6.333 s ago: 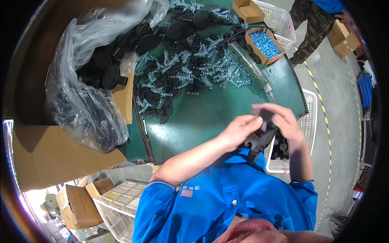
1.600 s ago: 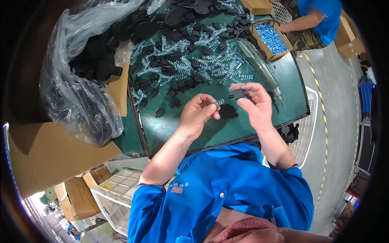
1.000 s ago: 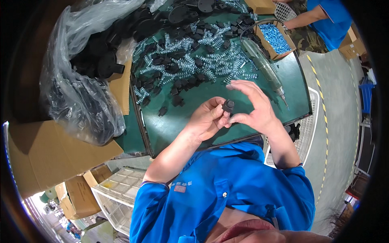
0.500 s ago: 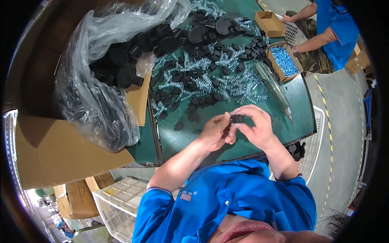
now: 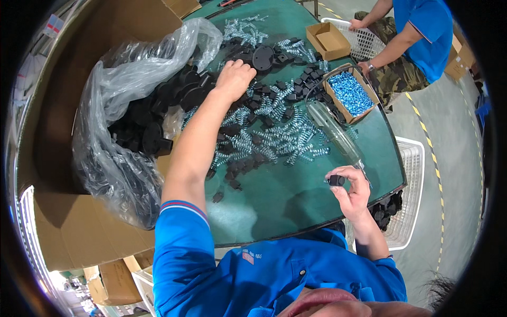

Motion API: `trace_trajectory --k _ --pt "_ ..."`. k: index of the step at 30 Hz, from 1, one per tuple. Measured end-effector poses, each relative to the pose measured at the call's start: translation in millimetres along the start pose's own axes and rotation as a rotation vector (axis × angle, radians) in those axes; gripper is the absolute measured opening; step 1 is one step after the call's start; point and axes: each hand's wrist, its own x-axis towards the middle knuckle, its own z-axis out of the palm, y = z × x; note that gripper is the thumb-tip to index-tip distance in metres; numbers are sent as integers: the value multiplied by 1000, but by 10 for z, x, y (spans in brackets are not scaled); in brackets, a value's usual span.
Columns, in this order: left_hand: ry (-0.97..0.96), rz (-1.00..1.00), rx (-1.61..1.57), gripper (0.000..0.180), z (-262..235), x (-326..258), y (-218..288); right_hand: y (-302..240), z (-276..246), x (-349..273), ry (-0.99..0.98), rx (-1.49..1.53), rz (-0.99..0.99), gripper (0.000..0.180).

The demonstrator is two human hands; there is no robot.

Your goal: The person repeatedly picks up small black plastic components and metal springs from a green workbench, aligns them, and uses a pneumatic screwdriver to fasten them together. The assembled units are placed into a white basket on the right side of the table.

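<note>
My right hand (image 5: 349, 189) holds a small black plastic part (image 5: 336, 180) between thumb and fingers, above the near right of the green table (image 5: 285, 201). My left hand (image 5: 233, 79) is stretched far out, palm down, on the heap of black round parts (image 5: 179, 98) at the mouth of the clear plastic bag (image 5: 113, 127). Whether it grips one is hidden under the palm. Between the hands lie several silver springs (image 5: 285, 140) mixed with small black pieces (image 5: 248, 158).
A cardboard box of blue screws (image 5: 348, 94) and an empty box (image 5: 328, 40) stand at the far right. A clear tube (image 5: 332, 132) lies near them. A white basket (image 5: 409, 201) holds black parts beside the table. Another person (image 5: 406, 42) sits beyond. Cardboard boxes (image 5: 74, 232) stand left.
My hands were together at the table's near edge on the small black part. The left hand has let go and reached far out to the bag; the right still holds the part.
</note>
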Motion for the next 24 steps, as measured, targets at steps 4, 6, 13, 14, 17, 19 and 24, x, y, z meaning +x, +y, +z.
trace_trajectory --k 4,6,13,14,17,19,24 --pt "452 -86 -321 53 -472 -213 43 18 -38 15 -31 -1 8 26" --pt "563 -263 -550 53 -841 -481 187 12 7 34 -38 19 8 26" --pt "274 -657 -2429 57 -1335 -1781 1675 -106 400 173 41 282 57 29" --pt "340 -864 -2614 54 -1260 -1870 1975 -144 511 252 42 290 25 29" --pt "392 -698 -3158 50 -1043 -2003 2313 -265 746 384 5 310 -53 27" --pt "370 -725 -3148 51 -1058 -2038 2352 -313 865 399 -27 292 -54 27" --pt "332 -926 -3098 53 -1289 -2150 2400 -335 1037 319 -90 -69 -287 28"
